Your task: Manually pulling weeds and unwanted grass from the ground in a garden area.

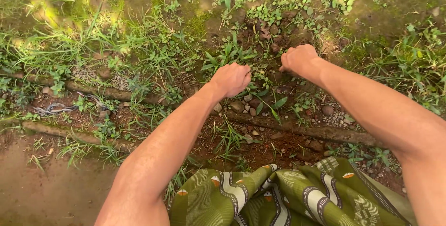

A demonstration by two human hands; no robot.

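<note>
Green broad-leaved weeds (227,55) sprout from reddish stony soil (274,147); the left hand (232,78) fists low around their stems, the right hand (298,59) closed on leaves beside. Gripping near the roots looks wisest.

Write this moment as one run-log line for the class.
left hand: closed on weeds | right hand: closed at soil | foreground: green patterned cloth | ground: pebbles

Operator body: both arms bare to upper arm, no sleeves, no gloves, no watch/rings visible. Left hand (231,79) & right hand (298,60) bare. Lower body: olive-green wrap cloth (288,198) w/ cream curved bands, small orange-white ovals, fine woven-look pattern.
</note>
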